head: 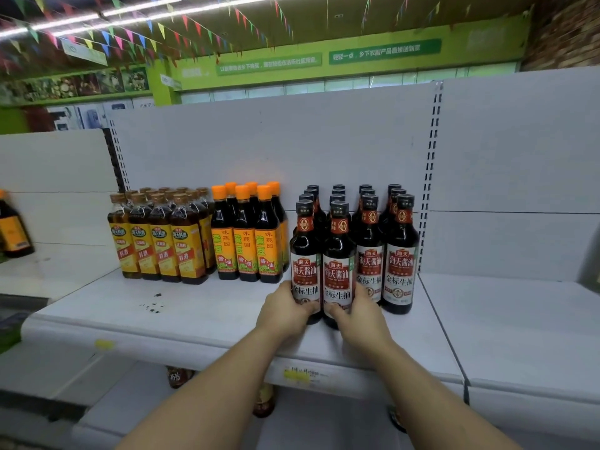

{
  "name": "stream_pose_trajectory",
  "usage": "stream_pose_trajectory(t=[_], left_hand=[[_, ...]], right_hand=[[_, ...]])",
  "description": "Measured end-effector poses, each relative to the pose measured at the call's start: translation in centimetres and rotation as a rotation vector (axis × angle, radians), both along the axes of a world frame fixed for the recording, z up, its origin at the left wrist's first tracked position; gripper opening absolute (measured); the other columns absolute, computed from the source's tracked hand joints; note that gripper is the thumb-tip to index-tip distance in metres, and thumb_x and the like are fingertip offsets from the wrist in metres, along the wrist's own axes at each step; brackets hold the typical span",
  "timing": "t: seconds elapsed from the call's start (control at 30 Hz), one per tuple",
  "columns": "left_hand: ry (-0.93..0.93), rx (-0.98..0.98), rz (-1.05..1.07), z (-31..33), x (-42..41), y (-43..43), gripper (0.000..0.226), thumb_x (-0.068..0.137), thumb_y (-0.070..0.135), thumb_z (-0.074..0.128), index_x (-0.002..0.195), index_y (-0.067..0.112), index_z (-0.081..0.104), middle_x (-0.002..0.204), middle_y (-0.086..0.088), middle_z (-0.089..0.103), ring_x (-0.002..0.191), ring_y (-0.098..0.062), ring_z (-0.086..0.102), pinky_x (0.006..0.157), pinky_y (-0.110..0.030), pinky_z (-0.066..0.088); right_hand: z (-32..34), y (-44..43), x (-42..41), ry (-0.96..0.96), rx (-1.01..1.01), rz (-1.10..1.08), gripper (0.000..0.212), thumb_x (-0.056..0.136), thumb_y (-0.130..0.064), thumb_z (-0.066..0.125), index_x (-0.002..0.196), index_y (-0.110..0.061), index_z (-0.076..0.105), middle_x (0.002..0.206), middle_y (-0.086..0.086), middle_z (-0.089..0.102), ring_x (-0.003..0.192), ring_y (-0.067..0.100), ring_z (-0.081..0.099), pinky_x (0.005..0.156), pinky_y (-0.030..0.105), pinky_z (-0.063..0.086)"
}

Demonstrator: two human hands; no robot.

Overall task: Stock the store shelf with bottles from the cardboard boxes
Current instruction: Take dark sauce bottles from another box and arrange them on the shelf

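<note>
Your left grip (285,308) and right grip (362,311) are each curling round the base of a dark soy sauce bottle: the left bottle (305,271) and the right bottle (337,277), side by side on the shelf (194,315) near its front. You should be keeping both upright, labels forward, lining them up with the black-capped rows (399,254) behind. No cardboard boxes are showing; the bottles are looking full and capped.

The dark bottles (400,267) apparently read 海天酱油, 金标生抽.
</note>
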State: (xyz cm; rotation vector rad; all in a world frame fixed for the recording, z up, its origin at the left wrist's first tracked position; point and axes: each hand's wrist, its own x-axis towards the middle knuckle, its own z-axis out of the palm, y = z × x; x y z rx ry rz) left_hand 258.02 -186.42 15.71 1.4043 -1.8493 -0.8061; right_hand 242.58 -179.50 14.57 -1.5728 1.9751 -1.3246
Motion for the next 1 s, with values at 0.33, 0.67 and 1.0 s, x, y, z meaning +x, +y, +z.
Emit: stream_pose_trajectory(t=[0.33, 0.67, 1.0], left_hand=[[-0.113, 0.065, -0.029, -0.6, 0.6, 1.0, 0.052, 0.091, 0.046, 0.075, 0.133, 0.019, 0.058, 0.135, -0.002, 0.067, 0.120, -0.025, 0.064, 0.092, -0.031, 0.049], [-0.272, -0.134, 0.030, -0.5, 6.6, 6.7, 0.064, 0.098, 0.050, 0.059, 0.152, 0.020, 0.045, 0.151, -0.001, 0.051, 0.137, -0.025, 0.048, 0.109, -0.045, 0.045], [-0.199, -0.126, -0.105, -2.2, 15.6, 17.3, 0.060, 0.096, 0.048, 0.063, 0.147, 0.019, 0.050, 0.146, -0.001, 0.052, 0.133, -0.023, 0.051, 0.104, -0.044, 0.049]], right_hand=[[0.6, 0.2, -0.1, -0.038, 0.124, -0.006, 0.052, 0.089, -0.037, 0.075, 0.135, -0.023, 0.054, 0.130, -0.004, 0.067, 0.118, 0.022, 0.063, 0.099, 0.038, 0.050], [1.2, 6.1, 3.4, 0.224, 0.270, -0.194, 0.043, 0.095, -0.046, 0.062, 0.128, -0.019, 0.060, 0.124, 0.002, 0.068, 0.109, 0.026, 0.063, 0.092, 0.042, 0.054], [2.6, 17.2, 13.3, 0.262, 0.293, -0.189, 0.051, 0.095, -0.049, 0.061, 0.137, -0.021, 0.061, 0.134, 0.003, 0.065, 0.121, 0.025, 0.060, 0.100, 0.040, 0.051]])
